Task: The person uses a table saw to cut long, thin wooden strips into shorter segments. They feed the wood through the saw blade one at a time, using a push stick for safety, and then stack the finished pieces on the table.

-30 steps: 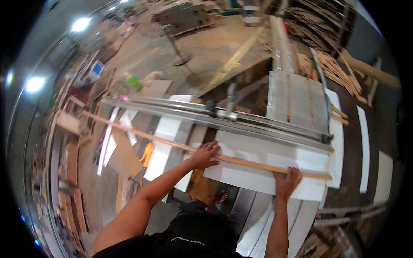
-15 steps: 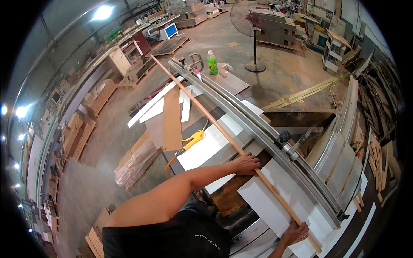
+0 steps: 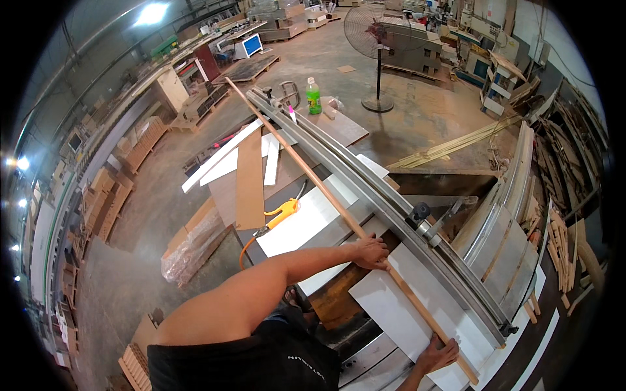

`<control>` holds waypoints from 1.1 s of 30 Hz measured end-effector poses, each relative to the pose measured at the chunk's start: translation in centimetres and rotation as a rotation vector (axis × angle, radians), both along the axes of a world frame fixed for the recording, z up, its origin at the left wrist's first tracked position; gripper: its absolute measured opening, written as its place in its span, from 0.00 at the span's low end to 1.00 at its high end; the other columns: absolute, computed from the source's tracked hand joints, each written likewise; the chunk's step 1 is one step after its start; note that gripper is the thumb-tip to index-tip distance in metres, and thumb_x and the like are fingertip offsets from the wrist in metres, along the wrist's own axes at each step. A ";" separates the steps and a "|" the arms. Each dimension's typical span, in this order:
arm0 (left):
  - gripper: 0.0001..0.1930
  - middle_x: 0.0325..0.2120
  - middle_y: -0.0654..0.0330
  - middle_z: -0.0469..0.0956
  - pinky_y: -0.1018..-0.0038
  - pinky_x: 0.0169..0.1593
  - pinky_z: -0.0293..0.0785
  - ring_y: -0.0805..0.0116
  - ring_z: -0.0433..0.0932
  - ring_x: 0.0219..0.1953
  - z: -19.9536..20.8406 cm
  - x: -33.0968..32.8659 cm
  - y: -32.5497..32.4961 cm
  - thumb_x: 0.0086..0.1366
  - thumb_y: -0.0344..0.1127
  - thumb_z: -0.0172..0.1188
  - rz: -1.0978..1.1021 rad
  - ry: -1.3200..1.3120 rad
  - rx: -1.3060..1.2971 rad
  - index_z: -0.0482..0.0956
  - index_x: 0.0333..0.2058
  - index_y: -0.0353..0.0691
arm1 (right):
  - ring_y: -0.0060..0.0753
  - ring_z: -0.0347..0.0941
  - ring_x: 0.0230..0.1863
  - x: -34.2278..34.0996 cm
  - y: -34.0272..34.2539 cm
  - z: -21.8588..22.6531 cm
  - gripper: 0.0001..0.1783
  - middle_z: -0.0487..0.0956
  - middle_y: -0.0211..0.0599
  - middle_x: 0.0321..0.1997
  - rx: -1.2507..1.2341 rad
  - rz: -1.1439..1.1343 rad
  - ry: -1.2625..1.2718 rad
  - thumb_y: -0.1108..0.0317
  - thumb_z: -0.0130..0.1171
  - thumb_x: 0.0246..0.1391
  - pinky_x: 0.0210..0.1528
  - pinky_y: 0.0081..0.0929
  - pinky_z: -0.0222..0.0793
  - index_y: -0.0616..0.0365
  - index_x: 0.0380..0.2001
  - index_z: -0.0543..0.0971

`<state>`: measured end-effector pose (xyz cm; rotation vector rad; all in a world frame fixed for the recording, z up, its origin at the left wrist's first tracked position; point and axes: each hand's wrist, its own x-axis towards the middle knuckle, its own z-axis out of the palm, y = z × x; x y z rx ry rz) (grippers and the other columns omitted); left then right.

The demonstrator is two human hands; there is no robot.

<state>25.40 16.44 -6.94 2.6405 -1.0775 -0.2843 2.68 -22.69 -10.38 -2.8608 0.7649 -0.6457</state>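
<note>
A long, thin wooden strip (image 3: 317,184) runs diagonally from the far left to the near right, lying alongside a metal rail fence (image 3: 365,186). Around its nearer half my left hand (image 3: 370,252) is closed, fingers curled over the wood. My right hand (image 3: 438,355) grips the strip close to its near end, thumb and fingers against it. White panels (image 3: 381,305) lie beneath this part of the strip, on the machine table. A yellow air blow gun (image 3: 282,214) with an orange hose rests on boards left of the strip.
Beyond the rail stand a green bottle (image 3: 313,98) and a pedestal fan (image 3: 378,72). A clamp knob (image 3: 422,212) sits on the rail. White and brown offcuts (image 3: 250,176) lie to the left; plastic-wrapped boards (image 3: 195,247) are on the floor. Scrap wood (image 3: 559,244) is piled right.
The whole view has shifted slightly, so the surroundings appear farther left. My left hand and the strip have edged a little toward the rail; both hands keep their grip.
</note>
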 end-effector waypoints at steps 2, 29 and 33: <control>0.32 0.36 0.54 0.77 0.55 0.53 0.63 0.55 0.74 0.47 -0.1 0.2 -0.1 0.69 0.69 0.49 -0.006 0.016 0.008 0.80 0.35 0.40 | 0.51 0.65 0.64 0.0 0.0 0.0 0.34 0.75 0.44 0.58 -0.004 -0.008 0.004 0.48 0.71 0.51 0.73 0.52 0.50 0.60 0.53 0.75; 0.39 0.58 0.52 0.65 0.47 0.70 0.48 0.52 0.61 0.66 -2.3 -1.7 -2.8 0.53 0.52 0.73 0.141 -0.464 -0.310 0.68 0.60 0.44 | 0.53 0.55 0.75 0.3 -1.1 -2.2 0.38 0.62 0.48 0.74 0.003 -0.066 0.027 0.46 0.61 0.63 0.71 0.52 0.54 0.57 0.68 0.66; 0.44 0.65 0.50 0.62 0.46 0.72 0.48 0.50 0.56 0.71 -1.0 -0.3 -2.7 0.52 0.52 0.73 0.084 -0.411 -0.242 0.67 0.66 0.47 | 0.55 0.53 0.76 0.7 -0.4 -2.5 0.41 0.59 0.52 0.76 0.018 -0.048 0.069 0.50 0.61 0.64 0.73 0.50 0.51 0.60 0.71 0.62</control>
